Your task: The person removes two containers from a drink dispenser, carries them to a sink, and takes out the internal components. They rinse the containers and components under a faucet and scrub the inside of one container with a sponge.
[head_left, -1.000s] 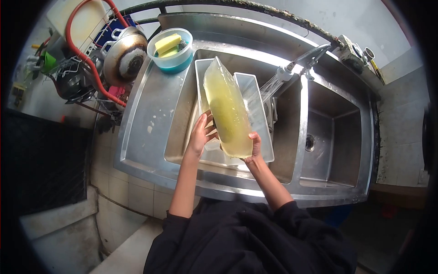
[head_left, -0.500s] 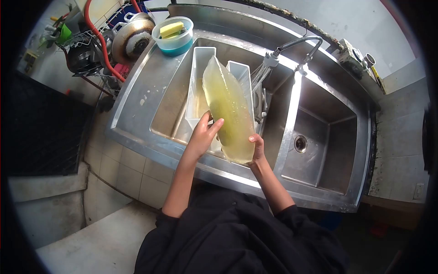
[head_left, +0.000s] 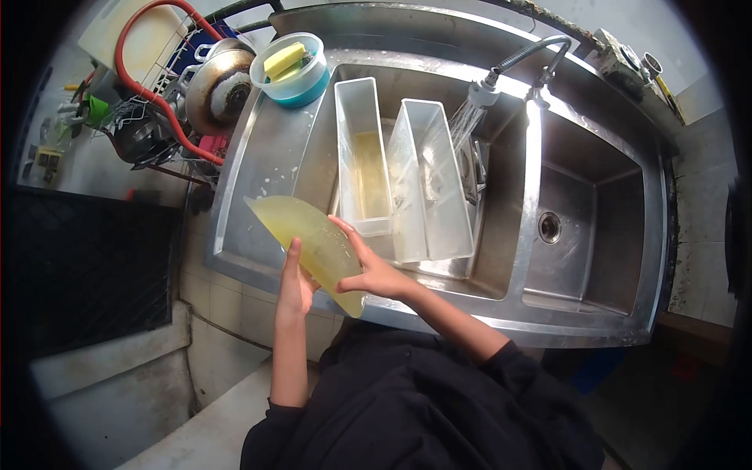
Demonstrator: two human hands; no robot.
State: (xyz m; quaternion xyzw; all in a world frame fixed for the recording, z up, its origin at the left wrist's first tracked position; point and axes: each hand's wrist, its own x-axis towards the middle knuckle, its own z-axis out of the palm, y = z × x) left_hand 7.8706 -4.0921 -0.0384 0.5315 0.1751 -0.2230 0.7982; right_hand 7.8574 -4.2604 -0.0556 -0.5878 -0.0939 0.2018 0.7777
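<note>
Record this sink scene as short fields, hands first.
left hand: holding the translucent yellow piece at its near side
right hand: on the same piece, thumb and fingers spread
left bin: in the left basin
right bin: beside it
faucet: running
round tub: yellow sponge inside
right basin: drain visible

Two long translucent containers (head_left: 343, 157) crowd the left basin (head_left: 486, 270) before you, a narrow gap between their rims; the running spray head (head_left: 484, 92) and its stream bar your way behind the right-hand one; a tub (head_left: 291, 92) blocks the rear of the drainboard (head_left: 262, 160), whose middle lies open to your left hand (head_left: 296, 288); past the divider (head_left: 526, 211), the right basin (head_left: 615, 227) gives you the widest room.
</note>
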